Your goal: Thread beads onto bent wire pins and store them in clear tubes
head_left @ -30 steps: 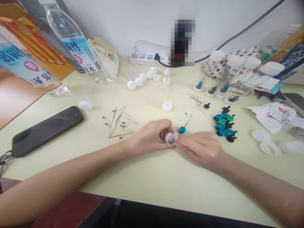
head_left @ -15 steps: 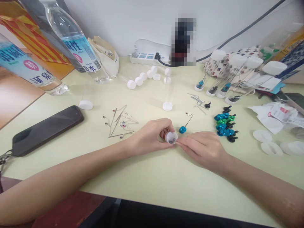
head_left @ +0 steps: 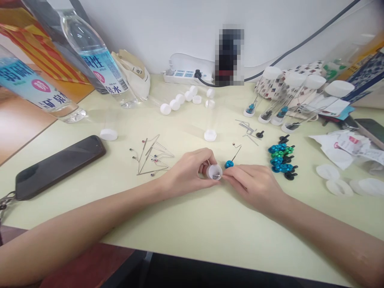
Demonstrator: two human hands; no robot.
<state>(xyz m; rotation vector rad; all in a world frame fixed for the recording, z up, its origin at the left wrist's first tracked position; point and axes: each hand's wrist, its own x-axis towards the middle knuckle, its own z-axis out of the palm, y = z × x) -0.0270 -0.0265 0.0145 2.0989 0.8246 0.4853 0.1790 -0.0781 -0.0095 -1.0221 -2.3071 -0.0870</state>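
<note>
My left hand (head_left: 189, 170) is closed around a small white plastic cup (head_left: 211, 170), its mouth tilted toward me. Tiny dark metal bits (head_left: 216, 176) lie inside the cup. The fingers of my right hand (head_left: 258, 182) are pinched together at the cup's edge; a thin shiny tip shows there, too small to name. Just beyond the right fingertips is a blue metal knob-like part (head_left: 229, 164) with a bent wire (head_left: 237, 153) standing out of it. Left of my left hand, several bent metal rods (head_left: 150, 158) with small coloured ends are spread on the table.
Blue, green and black parts (head_left: 280, 158) sit right of my right hand, with L-shaped hex keys (head_left: 247, 130) behind. White caps (head_left: 180, 99), clear tubes with white ends (head_left: 289, 128), a phone (head_left: 60, 166), water bottles (head_left: 102, 68) and a power strip (head_left: 187, 75) surround the work.
The cup has tilted slightly and shifted a little left in my left hand. My right fingers have moved slightly, now overlapping the near side of the blue part. The view has shifted slightly.
</note>
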